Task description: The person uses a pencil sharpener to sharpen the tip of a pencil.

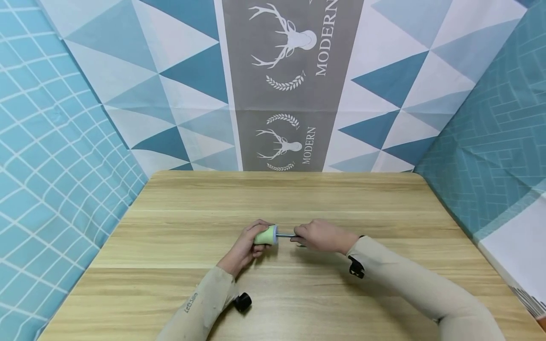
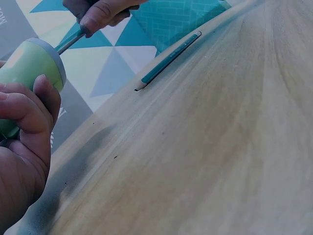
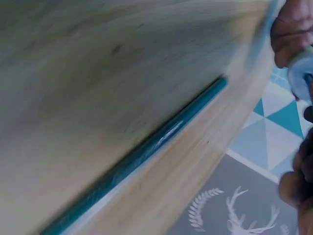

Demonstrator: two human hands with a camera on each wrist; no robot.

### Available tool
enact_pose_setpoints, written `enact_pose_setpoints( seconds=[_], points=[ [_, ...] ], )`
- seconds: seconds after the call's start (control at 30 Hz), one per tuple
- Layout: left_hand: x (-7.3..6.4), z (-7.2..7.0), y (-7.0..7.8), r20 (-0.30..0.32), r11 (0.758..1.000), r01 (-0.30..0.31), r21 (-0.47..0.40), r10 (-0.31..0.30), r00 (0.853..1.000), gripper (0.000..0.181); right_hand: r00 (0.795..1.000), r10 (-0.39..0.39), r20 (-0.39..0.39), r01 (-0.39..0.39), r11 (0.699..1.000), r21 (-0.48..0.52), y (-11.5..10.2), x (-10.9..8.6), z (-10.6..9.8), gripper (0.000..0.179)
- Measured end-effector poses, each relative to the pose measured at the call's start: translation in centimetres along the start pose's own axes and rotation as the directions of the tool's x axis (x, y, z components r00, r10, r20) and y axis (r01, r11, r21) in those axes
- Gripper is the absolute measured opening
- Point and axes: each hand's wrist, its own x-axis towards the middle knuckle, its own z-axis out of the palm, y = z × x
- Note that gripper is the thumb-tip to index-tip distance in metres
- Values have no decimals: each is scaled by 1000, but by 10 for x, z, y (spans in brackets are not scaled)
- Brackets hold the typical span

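Biggest worry for me is alignment: the left hand (image 1: 247, 244) has its fingers wrapped round a pale green cylinder (image 1: 265, 235), and the right hand (image 1: 322, 236) pinches a thin rod (image 1: 286, 235) that runs straight to the cylinder's blue-rimmed end. Both are near the middle of the wooden table (image 1: 320, 303). Can't tell how far the tip goes in, if at all. If the two hands push at slightly different angles, I'd guess the rod could bind, bend or snap, and if the left grip is loose the cylinder might twist or slip. Then there's the teal stick (image 2: 171, 58) lying on the wood just under the right hand; a careless drop of the wrist could bump it, and being slim it may well roll. Room-wise they're fine imo: the table's back edge (image 1: 281, 171) is well apart from both hands, the side edges are too, and there's bare wood left and right for pulling the pieces apart. The front edge is out of view, so no clue there.
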Motion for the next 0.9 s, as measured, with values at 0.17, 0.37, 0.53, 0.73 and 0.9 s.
enact_pose_setpoints(
  seconds=[0.17, 0.37, 0.53, 0.73, 0.9],
  points=[
    [0, -1, 0, 13, 1000, -5, -4, 5, 1000, 15, 974, 186, 126, -220, 898, 380, 3, 4, -5, 29],
    [0, -2, 0, 23, 1000, -6, -14, 7, 1000, 15, 898, 329, 293, -440, 656, 613, 9, 8, -8, 36],
    [0, -1, -1, 25, 1000, -2, -20, 2, 1000, 15, 798, 373, 473, -599, 409, 689, 15, 9, -10, 36],
    [0, 0, -1, 23, 1000, -12, -12, 12, 1000, 15, 696, 353, 625, -697, 124, 706, 20, 7, -7, 35],
    [-1, -1, -1, 41, 1000, -27, 3, 27, 999, 16, 656, 319, 684, -714, -32, 699, 21, 4, -3, 30]
  ],
)
